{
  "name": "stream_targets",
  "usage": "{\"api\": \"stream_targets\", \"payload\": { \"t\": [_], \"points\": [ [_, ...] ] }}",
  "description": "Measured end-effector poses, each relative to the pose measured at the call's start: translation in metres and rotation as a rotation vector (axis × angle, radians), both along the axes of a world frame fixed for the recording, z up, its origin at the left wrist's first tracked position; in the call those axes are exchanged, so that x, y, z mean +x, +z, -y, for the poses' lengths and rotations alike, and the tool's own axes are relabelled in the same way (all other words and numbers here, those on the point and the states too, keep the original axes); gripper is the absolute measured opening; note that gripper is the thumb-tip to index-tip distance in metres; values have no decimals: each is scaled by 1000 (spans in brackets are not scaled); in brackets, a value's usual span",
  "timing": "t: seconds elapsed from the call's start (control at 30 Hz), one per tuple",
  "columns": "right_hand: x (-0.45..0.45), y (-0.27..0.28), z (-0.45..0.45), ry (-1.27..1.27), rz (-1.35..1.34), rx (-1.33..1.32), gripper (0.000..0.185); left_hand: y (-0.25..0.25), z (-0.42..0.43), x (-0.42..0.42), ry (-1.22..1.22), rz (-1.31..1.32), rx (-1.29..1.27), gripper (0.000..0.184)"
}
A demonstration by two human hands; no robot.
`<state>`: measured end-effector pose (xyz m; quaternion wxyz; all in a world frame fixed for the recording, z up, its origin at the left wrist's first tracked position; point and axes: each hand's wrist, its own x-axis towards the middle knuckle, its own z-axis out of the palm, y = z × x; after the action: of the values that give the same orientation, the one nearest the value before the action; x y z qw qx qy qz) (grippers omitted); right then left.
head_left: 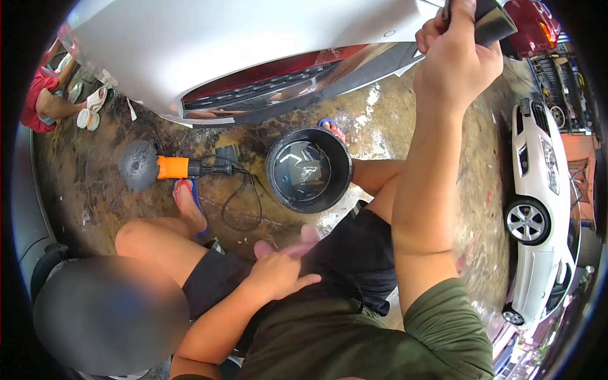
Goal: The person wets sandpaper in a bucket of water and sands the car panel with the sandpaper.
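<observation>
My right hand (453, 69) is raised at the upper right, closed around a dark sheet with a curled edge, perhaps sandpaper (495, 25). It is beside the corner of a silver-white car bumper (253, 38); contact cannot be made out. Low over my lap, my left hand (275, 277) appears closed on a pink object with two rounded ends (310, 234). The thumb sticks out while the other fingers are mostly hidden. Between my legs stands a black bucket (272, 180) holding cloudy water and something pale.
An orange-and-black polisher (172, 168) with a round dark pad and looped cable lies left of the bucket. A person in red (38, 101) sits far left near a white tub (87, 119). A white car (532, 164) is parked right. A blurred round shape (111, 316) fills the lower left.
</observation>
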<state>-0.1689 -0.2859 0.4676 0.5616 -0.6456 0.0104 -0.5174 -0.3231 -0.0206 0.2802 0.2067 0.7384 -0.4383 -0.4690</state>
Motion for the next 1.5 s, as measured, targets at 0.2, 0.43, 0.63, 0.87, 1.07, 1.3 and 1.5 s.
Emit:
{"api": "stream_targets", "payload": {
  "t": [0.2,0.43,0.63,0.87,1.07,1.3,1.5],
  "points": [
    [-2,-22,2,25,-72,213,20,-17,-6,-12,45,187,-252,69],
    [-5,-20,-18,-39,-26,12,19,-12,-9,-9,35,199,-279,60],
    [-5,-25,-20,43,-16,97,15,-15,-12,-8,60,241,-318,62],
    [5,-24,-29,88,-5,151,21,-12,-9,-4,43,204,-231,62],
    [12,-10,-35,-164,-34,-21,21,-8,-5,-2,18,194,-162,61],
    [20,7,-28,-225,-93,-265,21,-3,0,2,-35,178,-118,63],
    [16,20,-32,-220,-106,-324,23,-13,1,-2,-25,178,-150,63]
  ]
}}
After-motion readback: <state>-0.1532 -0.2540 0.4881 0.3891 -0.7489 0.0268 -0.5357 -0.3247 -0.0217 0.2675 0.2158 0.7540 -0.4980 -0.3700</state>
